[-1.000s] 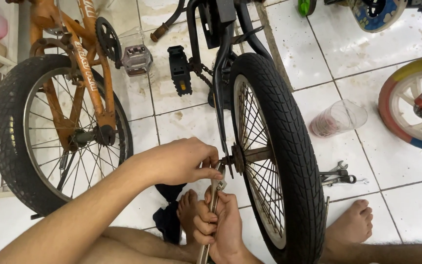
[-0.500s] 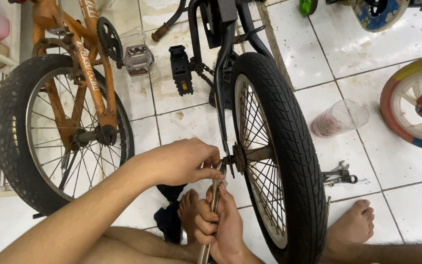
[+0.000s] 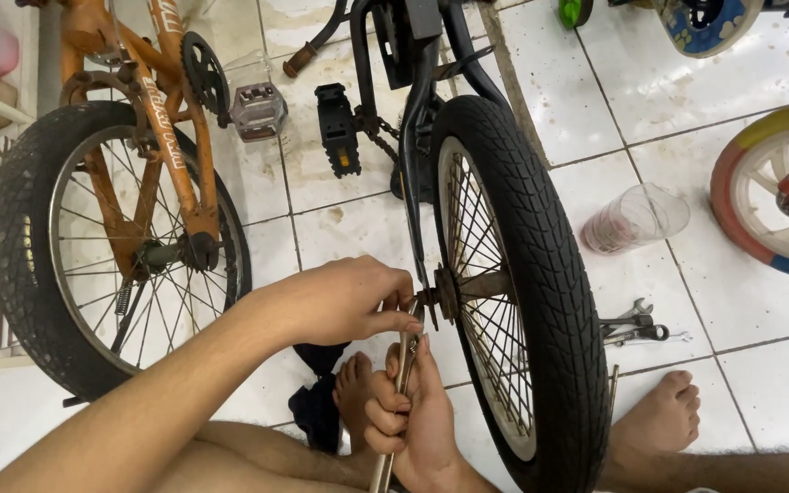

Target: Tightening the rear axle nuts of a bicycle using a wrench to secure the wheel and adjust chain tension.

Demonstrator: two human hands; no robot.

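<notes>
Wrench (image 3: 401, 379) runs pretty much straight up to the axle nut (image 3: 427, 306) on the black wheel (image 3: 522, 274). Right hand (image 3: 413, 415) is wrapped tight round the handle below the nut; left hand (image 3: 340, 301) fingers pinch the wrench head right beside it.

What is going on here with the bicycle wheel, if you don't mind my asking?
A person sits barefoot on the tiled floor, working at the axle of a black bicycle wheel. The right hand grips a metal wrench that reaches up to the axle, while the left hand pinches at the wrench's head beside the hub. An orange bicycle stands to the left, and more wrenches lie on the floor to the right.
</notes>
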